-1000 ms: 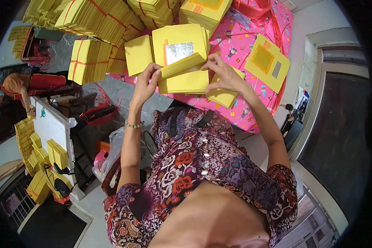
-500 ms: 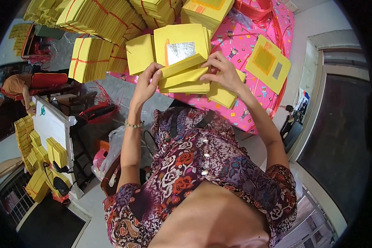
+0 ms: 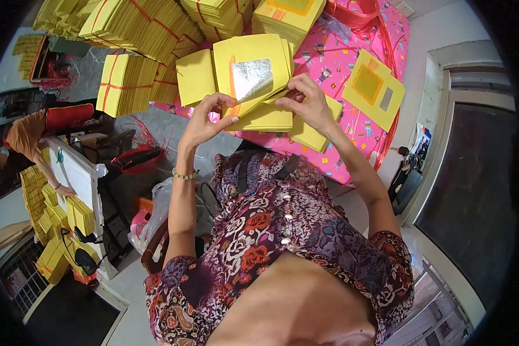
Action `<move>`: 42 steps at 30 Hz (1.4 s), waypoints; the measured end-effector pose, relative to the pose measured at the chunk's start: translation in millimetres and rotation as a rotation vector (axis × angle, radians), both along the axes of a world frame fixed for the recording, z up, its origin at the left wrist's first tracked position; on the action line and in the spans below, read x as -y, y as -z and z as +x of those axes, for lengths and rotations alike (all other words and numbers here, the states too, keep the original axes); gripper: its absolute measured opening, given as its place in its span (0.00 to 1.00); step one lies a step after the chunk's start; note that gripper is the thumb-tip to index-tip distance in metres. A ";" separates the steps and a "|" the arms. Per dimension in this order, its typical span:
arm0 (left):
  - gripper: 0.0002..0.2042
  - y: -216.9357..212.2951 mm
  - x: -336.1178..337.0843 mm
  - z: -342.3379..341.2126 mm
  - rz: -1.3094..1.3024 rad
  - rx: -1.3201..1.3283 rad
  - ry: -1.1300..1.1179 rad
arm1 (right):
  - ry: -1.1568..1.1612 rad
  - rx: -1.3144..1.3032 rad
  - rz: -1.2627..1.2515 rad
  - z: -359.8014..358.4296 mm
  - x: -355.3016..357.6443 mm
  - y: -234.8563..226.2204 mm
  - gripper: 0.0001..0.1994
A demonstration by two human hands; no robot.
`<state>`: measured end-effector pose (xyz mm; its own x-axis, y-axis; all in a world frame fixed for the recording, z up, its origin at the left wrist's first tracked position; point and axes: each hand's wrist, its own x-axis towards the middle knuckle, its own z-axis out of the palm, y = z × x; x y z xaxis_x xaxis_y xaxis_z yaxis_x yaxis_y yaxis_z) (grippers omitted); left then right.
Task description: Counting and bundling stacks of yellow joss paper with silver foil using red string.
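Standing toward the far left corner of the pink-covered table (image 3: 305, 66), the tied paper bundles (image 3: 135, 34) are crowding together and could be toppling if an arm is knocking them. The yellow stack (image 3: 265, 123) is sitting just inside the near edge, so a hard drag toward the body could be tipping it off. Its top sheet (image 3: 254, 46) is bending between both hands; uneven pulling could be skewing the fold, and rubbing could be scuffing the silver patch (image 3: 252, 78). The left hand (image 3: 207, 121) is keeping thumb and forefinger apart at the fold's left end, any pinch being unclear; the right hand's (image 3: 311, 104) fingers are clamping its right end. Bare cloth is running between stack and loose sheet (image 3: 366, 86), while a small pile (image 3: 314, 135) is narrowing the near edge and red strips (image 3: 389, 43) are lining the right edge.
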<state>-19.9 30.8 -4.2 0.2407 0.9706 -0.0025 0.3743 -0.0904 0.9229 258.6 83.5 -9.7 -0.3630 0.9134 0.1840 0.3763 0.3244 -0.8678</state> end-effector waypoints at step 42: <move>0.26 -22.4 11.9 31.0 0.257 -0.307 0.102 | -0.316 0.313 0.283 18.3 17.5 -16.2 0.21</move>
